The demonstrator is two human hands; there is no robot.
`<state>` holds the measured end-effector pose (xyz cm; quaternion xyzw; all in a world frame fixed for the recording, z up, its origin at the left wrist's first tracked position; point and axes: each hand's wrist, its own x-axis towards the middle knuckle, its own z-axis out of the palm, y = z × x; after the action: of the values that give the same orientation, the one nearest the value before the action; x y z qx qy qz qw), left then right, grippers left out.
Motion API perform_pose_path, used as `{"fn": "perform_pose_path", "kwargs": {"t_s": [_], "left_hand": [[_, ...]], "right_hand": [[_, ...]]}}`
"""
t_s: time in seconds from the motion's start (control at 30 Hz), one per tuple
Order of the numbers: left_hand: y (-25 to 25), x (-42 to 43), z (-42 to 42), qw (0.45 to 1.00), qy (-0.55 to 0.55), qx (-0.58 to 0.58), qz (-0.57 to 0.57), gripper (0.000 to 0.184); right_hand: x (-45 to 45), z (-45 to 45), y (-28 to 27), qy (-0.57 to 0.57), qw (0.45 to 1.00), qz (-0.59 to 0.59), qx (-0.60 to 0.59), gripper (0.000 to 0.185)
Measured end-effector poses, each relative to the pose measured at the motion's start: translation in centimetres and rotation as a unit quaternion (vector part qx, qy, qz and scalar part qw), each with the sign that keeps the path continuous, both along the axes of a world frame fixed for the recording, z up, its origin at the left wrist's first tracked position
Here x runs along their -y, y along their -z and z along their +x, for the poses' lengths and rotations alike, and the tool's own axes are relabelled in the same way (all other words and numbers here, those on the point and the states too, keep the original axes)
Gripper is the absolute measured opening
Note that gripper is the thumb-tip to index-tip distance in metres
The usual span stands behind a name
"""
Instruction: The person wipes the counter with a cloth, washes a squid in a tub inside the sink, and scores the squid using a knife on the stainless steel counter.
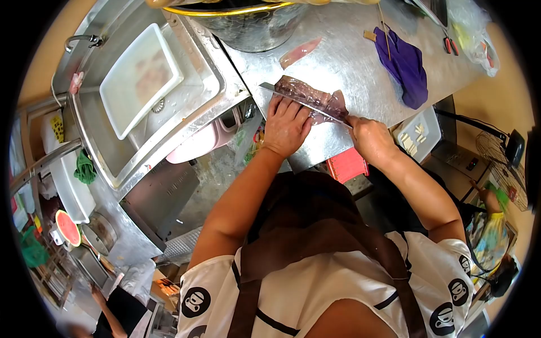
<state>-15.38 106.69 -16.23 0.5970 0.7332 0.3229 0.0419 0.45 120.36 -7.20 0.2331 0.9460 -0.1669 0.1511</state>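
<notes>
On the steel table a knife (304, 103) lies slanted across a glossy, dark purplish piece of raw flesh (304, 90); its exact kind I cannot make out. My right hand (371, 139) is closed around the knife's handle. Fingers stretched and lying flat, my left hand (286, 127) rests along the near side of the blade, towards its tip. Its fingertips touch the blade or the flesh, I cannot tell which. Behind the flesh lies a thin pinkish strip (300, 52).
A large metal pot (256, 31) stands at the table's back edge. Left is a sink (205, 84) with a white tray (174, 62) tilted inside. A purple cloth (408, 73) lies to the right, near a bin with pale pieces (434, 127). Other people's arms show at both lower sides.
</notes>
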Motion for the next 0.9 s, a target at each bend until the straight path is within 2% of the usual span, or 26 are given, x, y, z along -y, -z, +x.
{"fn": "perform_pose_path", "kwargs": {"t_s": [0.27, 0.33, 0.67, 0.77, 0.9], "left_hand": [[-0.1, -0.2, -0.1, 1.0, -0.001, 0.005, 0.009, 0.025], [-0.1, -0.2, -0.1, 1.0, -0.001, -0.001, 0.002, 0.025], [0.4, -0.2, -0.4, 0.999, -0.035, -0.026, 0.019, 0.028], [0.1, -0.2, -0.9, 0.998, -0.033, -0.043, 0.016, 0.028], [0.7, -0.4, -0.6, 1.0, -0.022, -0.019, 0.005, 0.027]], "right_hand": [[0.2, -1.0, 0.3, 0.009, 1.0, -0.012, 0.007, 0.016], [0.2, -2.2, -0.3, 0.012, 0.997, -0.04, 0.064, 0.015], [0.1, -5.7, 0.2, -0.016, 0.996, -0.056, 0.067, 0.019], [-0.4, -4.7, 0.5, -0.002, 0.994, -0.056, 0.092, 0.019], [-1.1, -1.1, -0.2, 0.036, 0.995, -0.062, 0.068, 0.02]]}}
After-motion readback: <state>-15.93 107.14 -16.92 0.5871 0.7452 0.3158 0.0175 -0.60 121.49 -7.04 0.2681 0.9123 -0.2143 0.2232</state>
